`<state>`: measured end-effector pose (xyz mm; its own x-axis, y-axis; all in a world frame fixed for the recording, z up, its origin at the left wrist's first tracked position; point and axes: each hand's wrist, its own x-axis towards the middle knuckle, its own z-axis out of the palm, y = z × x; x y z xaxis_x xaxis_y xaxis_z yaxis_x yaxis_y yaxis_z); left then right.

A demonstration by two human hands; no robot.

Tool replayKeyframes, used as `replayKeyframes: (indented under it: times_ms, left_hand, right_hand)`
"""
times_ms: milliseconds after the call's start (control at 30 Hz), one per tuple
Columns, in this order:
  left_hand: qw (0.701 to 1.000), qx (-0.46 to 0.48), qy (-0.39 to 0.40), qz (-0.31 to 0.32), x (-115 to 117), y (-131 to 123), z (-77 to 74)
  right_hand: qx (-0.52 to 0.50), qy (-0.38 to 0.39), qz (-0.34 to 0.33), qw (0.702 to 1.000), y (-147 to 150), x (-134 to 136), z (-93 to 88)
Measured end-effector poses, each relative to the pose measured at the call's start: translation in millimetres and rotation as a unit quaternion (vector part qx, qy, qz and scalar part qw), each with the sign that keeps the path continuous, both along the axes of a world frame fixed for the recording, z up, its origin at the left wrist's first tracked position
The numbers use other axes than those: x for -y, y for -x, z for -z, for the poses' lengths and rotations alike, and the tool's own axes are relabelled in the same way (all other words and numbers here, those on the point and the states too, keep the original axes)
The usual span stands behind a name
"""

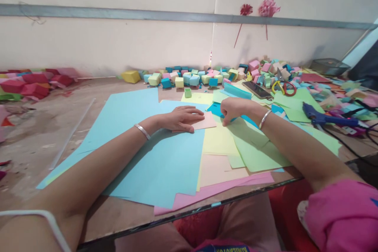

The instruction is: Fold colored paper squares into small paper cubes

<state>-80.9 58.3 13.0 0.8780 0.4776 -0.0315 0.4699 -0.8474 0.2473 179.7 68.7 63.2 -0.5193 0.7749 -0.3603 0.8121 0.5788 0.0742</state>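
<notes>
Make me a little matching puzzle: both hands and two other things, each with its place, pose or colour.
1. Left hand
2. Right hand
3. Glue gun
4. Flowers

A. At the wall rail
B. Curled over bright blue paper
C. Dark blue
D. Flat on small pale pink paper

Pairs: 1-D, 2-B, 3-C, 4-A

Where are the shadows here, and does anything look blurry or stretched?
In the head view, the left forearm and right forearm cast soft shadows on the light-blue sheet and the green sheet; at the head view's far right, paper scraps look soft-edged; near the head view's lower-left corner, the left forearm looks stretched, perhaps by a wide lens.
</notes>
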Motion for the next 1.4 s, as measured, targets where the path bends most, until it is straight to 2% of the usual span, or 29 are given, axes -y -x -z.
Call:
replayKeyframes:
  times_ms: [100,167,300,400,467,533,600,700,800,900,1000,1133,1200,1333,1400]
  left_hand:
    - [1.000,0.001,0.000,0.002,0,-1,-0.4]
    - [1.000,0.010,0.015,-0.007,1,-1,-0.8]
    - [0.985,0.112,0.119,-0.055,5,2,-2.9]
    - [0.954,0.212,0.171,-0.125,7,5,-2.1]
    - [0.910,0.300,0.208,-0.195,6,6,1.0]
    - [0.847,0.389,0.252,-0.259,3,6,5.1]
    - [0.796,0.447,0.288,-0.288,1,5,8.2]
    - [0.730,0.524,0.313,-0.306,-1,3,8.9]
    - [0.663,0.599,0.312,-0.323,-3,2,6.3]
    - [0.615,0.631,0.340,-0.328,-5,2,4.6]
    - [0.611,0.644,0.313,-0.337,-5,1,5.3]
    - [0.669,0.624,0.197,-0.352,0,-2,6.6]
    - [0.684,0.611,0.164,-0.363,2,-3,5.9]
    - [0.690,0.589,0.148,-0.394,-1,2,2.4]
    - [0.705,0.562,0.152,-0.405,-5,9,1.5]
  right_hand:
    - [-0.028,0.004,0.014,0.999,-15,-6,-5.8]
    - [-0.113,-0.020,0.008,0.993,-17,-9,-4.7]
    - [-0.280,-0.093,-0.015,0.955,-5,-11,14.2]
    - [-0.308,-0.066,-0.040,0.948,9,-10,32.9]
    - [-0.303,-0.050,-0.052,0.950,14,-9,41.1]
    - [-0.316,-0.036,-0.047,0.947,15,-9,44.5]
    - [-0.359,-0.004,-0.034,0.933,14,-9,44.7]
    - [-0.456,0.044,-0.020,0.889,11,-12,44.0]
    - [-0.547,0.051,0.022,0.835,10,-14,46.1]
    - [-0.607,0.051,0.072,0.790,12,-16,49.8]
    - [-0.647,0.021,0.120,0.752,13,-17,51.0]
    - [-0.697,-0.054,0.180,0.692,14,-18,48.8]
    - [-0.715,-0.072,0.189,0.669,14,-17,47.7]
    - [-0.738,-0.063,0.155,0.654,14,-14,47.7]
    - [-0.744,-0.053,0.121,0.655,13,-13,48.6]
